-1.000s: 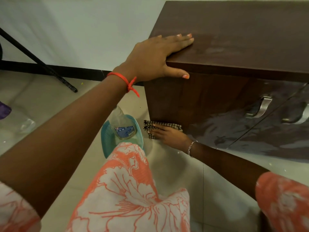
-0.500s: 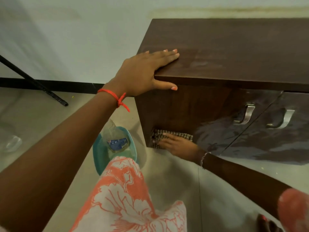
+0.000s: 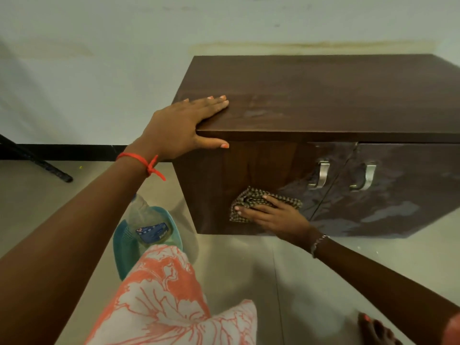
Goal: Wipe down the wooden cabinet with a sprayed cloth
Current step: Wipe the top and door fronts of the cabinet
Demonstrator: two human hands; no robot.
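The cabinet (image 3: 323, 115) ran out of frame at the right edge, so its full width was not visible. Its right door was cut off; only two metal handles (image 3: 321, 174) showed, one on each door. The lower part of the spray bottle (image 3: 149, 225) was hidden behind the person's orange-and-white patterned garment (image 3: 161, 295), and its nozzle was too blurred to make out. Label text on the bottle was unreadable. A bare foot (image 3: 373, 329) was cropped at the bottom right corner.

A black pole (image 3: 37, 163) slanted down to the floor at the far left, well apart from the cabinet, its upper end out of frame. A black skirting strip ran along the base of the wall behind it.

A teal basket (image 3: 122, 247) sat on the tiled floor just beside the cabinet's left side. The spray bottle lay inside it, tilted.

The left hand (image 3: 184, 125) lay open and flat on the top front left corner of the cabinet, fingers on the top surface, thumb along the front edge. A red thread circled that wrist.

The right hand (image 3: 271, 215) pressed flat, fingers spread, on the checked cloth (image 3: 251, 200) against the lower part of the left door front. The cloth was bunched, touching the wood. A thin bracelet showed on the right wrist.
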